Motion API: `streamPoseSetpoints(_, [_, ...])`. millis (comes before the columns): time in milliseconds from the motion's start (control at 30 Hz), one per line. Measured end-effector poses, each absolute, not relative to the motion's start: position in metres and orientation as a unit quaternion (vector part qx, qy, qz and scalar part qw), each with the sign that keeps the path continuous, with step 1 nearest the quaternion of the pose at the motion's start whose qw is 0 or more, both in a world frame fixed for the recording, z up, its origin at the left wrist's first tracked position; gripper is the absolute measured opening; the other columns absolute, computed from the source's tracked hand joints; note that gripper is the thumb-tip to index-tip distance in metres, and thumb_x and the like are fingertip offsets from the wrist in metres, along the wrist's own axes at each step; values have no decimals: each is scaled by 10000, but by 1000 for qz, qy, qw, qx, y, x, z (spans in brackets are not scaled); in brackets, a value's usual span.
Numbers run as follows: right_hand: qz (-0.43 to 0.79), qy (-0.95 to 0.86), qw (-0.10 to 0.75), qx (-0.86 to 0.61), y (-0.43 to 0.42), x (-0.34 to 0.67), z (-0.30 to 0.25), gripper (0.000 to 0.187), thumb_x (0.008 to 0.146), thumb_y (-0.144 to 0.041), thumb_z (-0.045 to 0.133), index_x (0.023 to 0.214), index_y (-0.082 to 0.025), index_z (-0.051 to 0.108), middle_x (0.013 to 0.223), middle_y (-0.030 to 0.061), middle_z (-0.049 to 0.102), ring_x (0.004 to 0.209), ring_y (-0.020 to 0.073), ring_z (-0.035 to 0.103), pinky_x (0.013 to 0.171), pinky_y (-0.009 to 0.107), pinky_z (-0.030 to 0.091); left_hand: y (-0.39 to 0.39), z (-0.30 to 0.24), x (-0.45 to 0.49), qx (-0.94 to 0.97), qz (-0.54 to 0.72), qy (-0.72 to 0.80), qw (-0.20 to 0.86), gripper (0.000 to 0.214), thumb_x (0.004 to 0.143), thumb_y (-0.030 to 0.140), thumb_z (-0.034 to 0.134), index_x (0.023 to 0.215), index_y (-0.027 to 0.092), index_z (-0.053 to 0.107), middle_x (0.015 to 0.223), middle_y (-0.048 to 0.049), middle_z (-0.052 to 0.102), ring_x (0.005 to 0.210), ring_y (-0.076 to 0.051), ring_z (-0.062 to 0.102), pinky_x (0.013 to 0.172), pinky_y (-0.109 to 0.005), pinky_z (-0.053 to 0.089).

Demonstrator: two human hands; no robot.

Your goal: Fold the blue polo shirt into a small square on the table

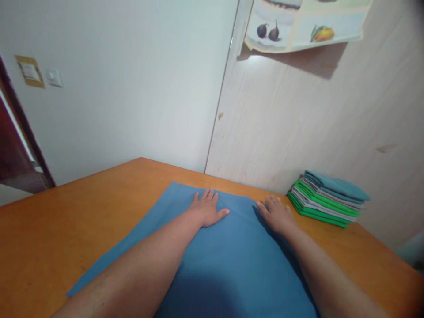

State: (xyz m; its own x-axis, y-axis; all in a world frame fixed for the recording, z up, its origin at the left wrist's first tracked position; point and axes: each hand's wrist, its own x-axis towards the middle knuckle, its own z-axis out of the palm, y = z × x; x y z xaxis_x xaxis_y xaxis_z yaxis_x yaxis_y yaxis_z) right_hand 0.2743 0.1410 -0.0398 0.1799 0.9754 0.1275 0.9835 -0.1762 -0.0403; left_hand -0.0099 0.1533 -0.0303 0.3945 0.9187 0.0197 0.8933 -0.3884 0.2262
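I can read no text, label, brand, number or sign anywhere in my view. The small yellow-edged card [30, 71] on the wall [132, 79] to my left has a pale middle, but whatever may be marked there is too small and blurred for me to make out. On the poster [304, 27] above, I can make out only pictures of fruit, not words.

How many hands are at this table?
2: the left hand lies on the blue cloth near its far edge; the right hand is at the cloth's right edge, nearer the folded cloths. No others show.
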Motion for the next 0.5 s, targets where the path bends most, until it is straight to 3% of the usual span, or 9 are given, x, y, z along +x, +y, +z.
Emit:
streamPoseSetpoints(200, [23, -687, 11, -726, 131, 247, -49, 885, 926, -742, 152, 1593, -167, 240, 1647, 100, 237, 1519, 313, 175, 1207, 559, 141, 155, -33, -9, 830, 72, 546, 90, 1037, 838, 852, 140, 1589, 141, 224, 1657, -138, 79, 1541, -319, 29, 1205, -606, 82])
streamPoseSetpoints(500, [18, -684, 5, -729, 133, 256, -50, 909, 913, -754, 122, 1589, -160, 252, 1644, 96, 241, 1516, 323, 185, 1197, 601, 154, 154, -33, -10, 832, 72, 541, 97, 1056, 828, 858, 134, 1589, 131, 220, 1658, -144, 69, 1540, -324, 15, 1206, -608, 78])
